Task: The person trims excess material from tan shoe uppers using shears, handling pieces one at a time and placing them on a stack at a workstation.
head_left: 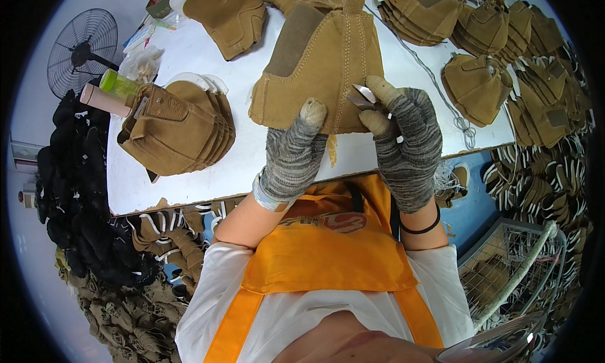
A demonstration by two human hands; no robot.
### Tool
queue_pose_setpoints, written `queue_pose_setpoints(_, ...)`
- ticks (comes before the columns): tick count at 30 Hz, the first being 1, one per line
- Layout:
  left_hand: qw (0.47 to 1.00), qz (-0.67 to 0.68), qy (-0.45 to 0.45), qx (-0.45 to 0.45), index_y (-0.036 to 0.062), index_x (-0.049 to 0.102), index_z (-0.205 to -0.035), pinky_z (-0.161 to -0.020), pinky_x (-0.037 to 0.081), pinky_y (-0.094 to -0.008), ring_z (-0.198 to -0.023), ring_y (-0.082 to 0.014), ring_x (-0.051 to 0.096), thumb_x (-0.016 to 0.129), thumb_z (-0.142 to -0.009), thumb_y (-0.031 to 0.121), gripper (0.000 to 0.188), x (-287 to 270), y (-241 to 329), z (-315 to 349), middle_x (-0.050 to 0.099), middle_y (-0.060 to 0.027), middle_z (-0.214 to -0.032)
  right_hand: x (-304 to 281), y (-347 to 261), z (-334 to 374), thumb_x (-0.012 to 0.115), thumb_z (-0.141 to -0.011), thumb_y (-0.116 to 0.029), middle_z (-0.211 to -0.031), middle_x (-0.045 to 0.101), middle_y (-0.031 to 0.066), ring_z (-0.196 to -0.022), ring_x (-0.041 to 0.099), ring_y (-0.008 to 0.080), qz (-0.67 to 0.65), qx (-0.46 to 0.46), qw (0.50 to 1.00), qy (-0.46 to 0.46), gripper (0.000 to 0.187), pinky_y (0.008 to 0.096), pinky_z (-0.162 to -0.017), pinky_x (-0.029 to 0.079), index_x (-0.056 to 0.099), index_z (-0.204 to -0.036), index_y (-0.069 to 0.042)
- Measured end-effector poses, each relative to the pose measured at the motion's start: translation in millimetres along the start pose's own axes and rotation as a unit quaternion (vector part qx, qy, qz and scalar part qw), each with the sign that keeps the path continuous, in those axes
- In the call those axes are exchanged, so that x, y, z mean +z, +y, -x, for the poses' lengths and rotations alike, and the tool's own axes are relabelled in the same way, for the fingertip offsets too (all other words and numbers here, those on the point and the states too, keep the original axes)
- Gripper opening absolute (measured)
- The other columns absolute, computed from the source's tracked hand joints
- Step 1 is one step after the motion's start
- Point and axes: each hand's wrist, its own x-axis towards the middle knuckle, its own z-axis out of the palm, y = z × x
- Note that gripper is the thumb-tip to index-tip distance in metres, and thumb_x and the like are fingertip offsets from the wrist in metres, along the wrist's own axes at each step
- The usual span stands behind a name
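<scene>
Above the near part of the table I hold up a brown suede boot upper (318,76) with rows of pale stitching and a darker panel at its upper left. My left hand (291,152), in a grey knitted glove with a tan-wrapped thumb, is closed on its lower edge; its other fingers are hidden behind the suede. My right hand (411,142), gloved likewise with wrapped fingertips, grips small metal thread snips (362,98). Their blades touch or lie very near the stitched seam right of the middle.
A stack of boot uppers (183,130) lies at the table's left, beside a green-lidded bottle (116,84). More stacked uppers (476,89) cover the right side. A grey cord (435,79) runs across the white table (214,190). A fan (82,51) stands far left; a wire basket (498,262) stands lower right.
</scene>
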Motion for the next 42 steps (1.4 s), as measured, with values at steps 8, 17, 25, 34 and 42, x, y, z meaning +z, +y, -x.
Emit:
queue_pose_setpoints(8, 1.000, 0.022, 0.015, 0.003, -0.0027, 0.035, -0.129, -0.088, 0.051, -0.0373, -0.105, -0.0266, 0.058, 0.061, -0.084, 0.038, 0.066, -10, -4, -2, 0.051, -0.0185, -0.118, -4, -1, -1, 0.071, -0.073, -0.006, -0.080, 0.058, 0.0050, -0.069, 0.057, 0.0173, 0.024, -0.065, 0.996, -0.054, 0.036, 0.0274, -0.061, 0.048, 0.063, -0.109, -0.008)
queue_pose_setpoints(17, 1.000, 0.022, -0.002, -0.004, -0.0019, 0.033, -0.130, -0.087, 0.052, -0.0376, -0.103, -0.0270, 0.059, 0.059, -0.087, 0.034, 0.062, -3, 1, 0, 0.052, -0.0187, -0.117, -6, -1, -5, 0.074, -0.070, -0.012, -0.087, 0.055, 0.0047, -0.069, 0.057, 0.0154, 0.031, -0.012, 0.999, -0.041, 0.039, 0.0267, -0.060, 0.050, 0.064, -0.108, -0.012)
queue_pose_setpoints(25, 0.998, -0.058, 0.017, 0.022, -0.0030, 0.040, -0.125, -0.084, 0.053, -0.0343, -0.099, -0.0239, 0.060, 0.059, -0.087, 0.030, 0.054, -12, -4, 0, 0.055, -0.0167, -0.113, -10, 7, -8, 0.076, -0.068, -0.015, -0.084, 0.052, 0.0041, -0.069, 0.058, 0.0156, 0.049, -0.049, 0.995, -0.071, 0.040, 0.0273, -0.058, 0.050, 0.063, -0.106, -0.012)
queue_pose_setpoints(34, 0.999, -0.034, 0.016, 0.016, -0.0043, 0.040, -0.125, -0.084, 0.053, -0.0350, -0.099, -0.0245, 0.060, 0.059, -0.086, 0.031, 0.056, -8, -2, -3, 0.055, -0.0172, -0.114, -4, 24, -4, 0.077, -0.066, -0.018, -0.078, 0.050, 0.0024, -0.064, 0.054, 0.0176, 0.093, -0.104, 0.989, -0.055, 0.037, 0.0271, -0.053, 0.047, 0.066, -0.101, -0.016)
queue_pose_setpoints(42, 0.999, -0.043, 0.028, 0.017, -0.0054, 0.039, -0.124, -0.084, 0.053, -0.0360, -0.099, -0.0258, 0.060, 0.061, -0.085, 0.035, 0.061, -10, -4, -4, 0.055, -0.0182, -0.112, -3, 21, -1, 0.077, -0.065, -0.016, -0.078, 0.053, 0.0026, -0.064, 0.053, 0.0173, 0.098, -0.106, 0.988, -0.064, 0.032, 0.0273, -0.053, 0.046, 0.069, -0.096, -0.014)
